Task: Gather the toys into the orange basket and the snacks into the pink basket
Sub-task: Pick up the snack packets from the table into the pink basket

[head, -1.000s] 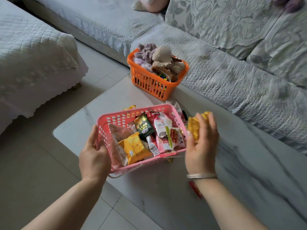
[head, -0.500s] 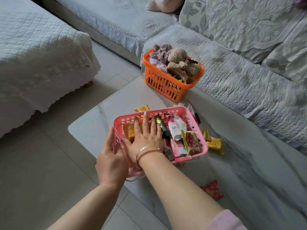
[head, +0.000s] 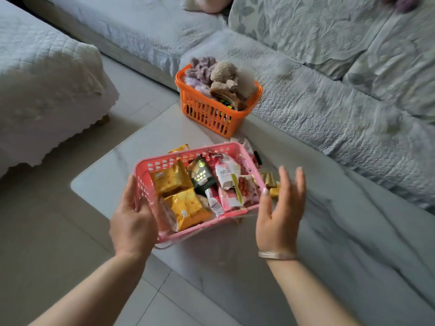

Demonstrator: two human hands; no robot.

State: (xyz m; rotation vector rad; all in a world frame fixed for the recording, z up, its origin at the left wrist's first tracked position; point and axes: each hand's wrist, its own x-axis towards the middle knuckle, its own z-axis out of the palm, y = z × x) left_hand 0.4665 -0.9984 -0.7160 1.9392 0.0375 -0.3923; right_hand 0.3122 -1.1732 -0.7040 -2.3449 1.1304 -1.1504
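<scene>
- Now the left hand (head: 134,222) grips the near left corner of the pink basket (head: 164,164), thumb along the outside wall and fingers curled over the rim.
- The right hand (head: 280,208) hovers just beside the basket's right end, palm turned toward it, fingers straight and spread, holding nothing; a silver bangle (head: 276,255) circles the wrist.
- The pink basket sits near the front left corner of a pale marble table (head: 306,243), its near end overhanging the edge.
- Inside it lie two yellow packets (head: 186,208), a dark green packet (head: 203,178), a white and pink packet (head: 227,174) and a packet printed with red fruit (head: 244,188), piled loosely.
- A few gold wrapped snacks (head: 269,181) lie on the table just right of the basket, partly behind the right hand's fingers, and the corner of another yellow packet (head: 179,148) shows behind the basket's far wall.
- The orange basket (head: 207,111) stands at the table's far edge, against a grey quilted sofa (head: 329,102).
- It is heaped with plush toys: a purple one (head: 201,67) and a beige one (head: 223,75), with a puzzle cube (head: 226,105) below them.
</scene>
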